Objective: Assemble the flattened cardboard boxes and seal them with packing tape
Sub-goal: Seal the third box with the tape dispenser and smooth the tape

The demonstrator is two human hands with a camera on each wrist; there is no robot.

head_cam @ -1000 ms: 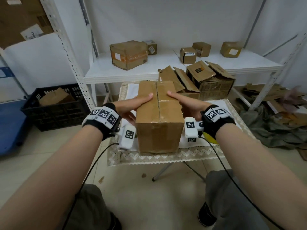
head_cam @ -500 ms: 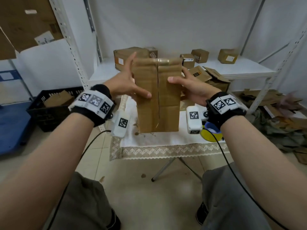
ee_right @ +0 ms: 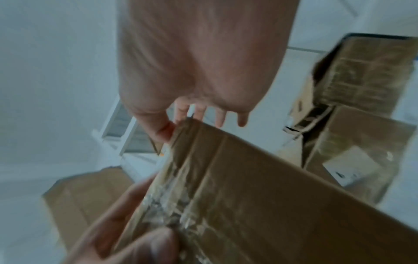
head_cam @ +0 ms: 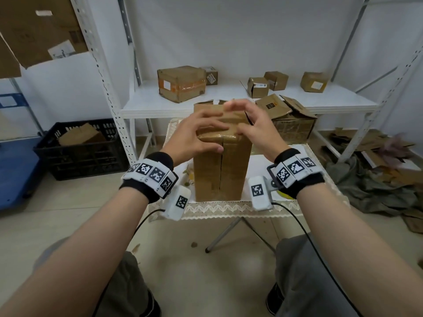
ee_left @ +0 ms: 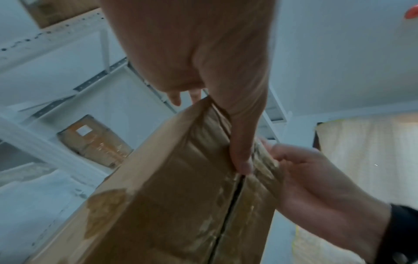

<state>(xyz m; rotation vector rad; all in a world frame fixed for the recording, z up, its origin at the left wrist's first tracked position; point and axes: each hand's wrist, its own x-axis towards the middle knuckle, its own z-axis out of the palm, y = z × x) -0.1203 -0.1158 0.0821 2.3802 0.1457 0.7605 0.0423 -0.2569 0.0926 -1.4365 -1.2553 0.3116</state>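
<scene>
A tall cardboard box (head_cam: 231,170) stands on end on the small table (head_cam: 229,207), with its flap seam facing me. A shiny strip of packing tape (head_cam: 217,135) runs over its top front edge. My left hand (head_cam: 203,133) lies across the top with fingers spread, and its thumb (ee_left: 242,160) presses on the seam. My right hand (head_cam: 249,124) is at the top right edge with fingers loosely curved and blurred. Its thumb (ee_right: 162,132) touches the box (ee_right: 271,196) at the taped edge. Neither hand holds anything else.
Behind the table, a white shelf (head_cam: 332,104) carries several taped boxes. Open, crumpled boxes (head_cam: 293,124) sit at the table's back right. A black crate (head_cam: 80,154) with cardboard stands on the floor at left. Cardboard scraps and cloth (head_cam: 377,161) lie at right.
The box lay flat on the table, was lifted and tipped up between both hands, and now stands on end. Both hands have moved from its sides to its top.
</scene>
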